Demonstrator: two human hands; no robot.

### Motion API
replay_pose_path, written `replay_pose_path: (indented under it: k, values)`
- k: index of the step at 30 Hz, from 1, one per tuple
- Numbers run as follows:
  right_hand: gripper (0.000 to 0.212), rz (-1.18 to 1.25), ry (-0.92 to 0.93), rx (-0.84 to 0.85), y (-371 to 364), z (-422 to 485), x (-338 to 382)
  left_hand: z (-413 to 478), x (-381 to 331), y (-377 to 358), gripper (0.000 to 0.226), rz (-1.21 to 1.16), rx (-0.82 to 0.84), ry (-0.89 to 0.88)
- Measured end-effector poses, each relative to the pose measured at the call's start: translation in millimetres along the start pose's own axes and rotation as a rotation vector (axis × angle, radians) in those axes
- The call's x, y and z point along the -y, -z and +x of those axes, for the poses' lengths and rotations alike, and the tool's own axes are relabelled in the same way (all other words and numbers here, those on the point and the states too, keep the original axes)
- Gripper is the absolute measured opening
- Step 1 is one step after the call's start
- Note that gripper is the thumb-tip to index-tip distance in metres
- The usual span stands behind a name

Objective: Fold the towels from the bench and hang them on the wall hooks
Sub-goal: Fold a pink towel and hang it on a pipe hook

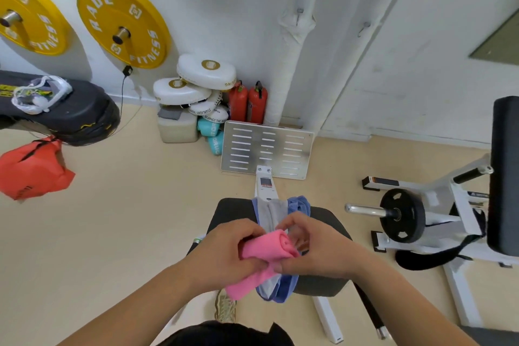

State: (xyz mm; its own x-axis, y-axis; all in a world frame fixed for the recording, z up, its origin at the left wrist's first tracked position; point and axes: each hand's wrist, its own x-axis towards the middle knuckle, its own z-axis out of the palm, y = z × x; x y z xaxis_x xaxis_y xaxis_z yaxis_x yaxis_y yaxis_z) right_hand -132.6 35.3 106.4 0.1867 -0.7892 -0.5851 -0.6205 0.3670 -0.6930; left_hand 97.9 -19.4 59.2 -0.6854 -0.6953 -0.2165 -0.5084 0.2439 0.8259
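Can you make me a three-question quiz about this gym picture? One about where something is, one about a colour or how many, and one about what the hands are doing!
1. Where are the red fire extinguishers?
A. on the bench
B. on the floor by the wall
C. hung on a hook

2. How many yellow weight plates hang on the wall?
A. two
B. four
C. none

3. What is happening to the pink towel?
A. it hangs on a hook
B. it lies flat, untouched
C. both hands hold it

Answers: 1 B, they stand beside the white pads. 2 A, two show. 3 C, the left hand and right hand grip it over the bench.
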Motion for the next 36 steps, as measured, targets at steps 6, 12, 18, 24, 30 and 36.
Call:
replay_pose_path:
  k: [6, 12, 18, 24, 30, 36]
  values:
    - [0.024, -0.051, 0.073, -0.075, -31, -30, -14, -43, -21, -21, 0.043, -0.025, -0.047, 0.099]
    - [0.03, 0.666, -0.004, -0.134, -60, -64, -39, -93, -21, -38, 0.051, -0.425, -0.11, 0.369]
    - [0.042, 0.781, -0.008, -0.061, -80, -64, -17, -129, -25, -13, 0.043, -0.749, -0.257, 0.337]
    - [0.048, 0.722, 0.066, 0.029, -94, -26, 61, -162, 8, 49, 0.033, -0.754, -0.424, 0.33]
    - [0.044, 0.4, 0.189, -0.225, -130, 61, 163, -181, 71, 157, 0.029, -0.739, -0.548, 0.313]
    - [0.044, 0.396, 0.327, -0.534, -184, 160, 252, -176, 143, 288, 0.028, -0.679, -0.488, 0.301]
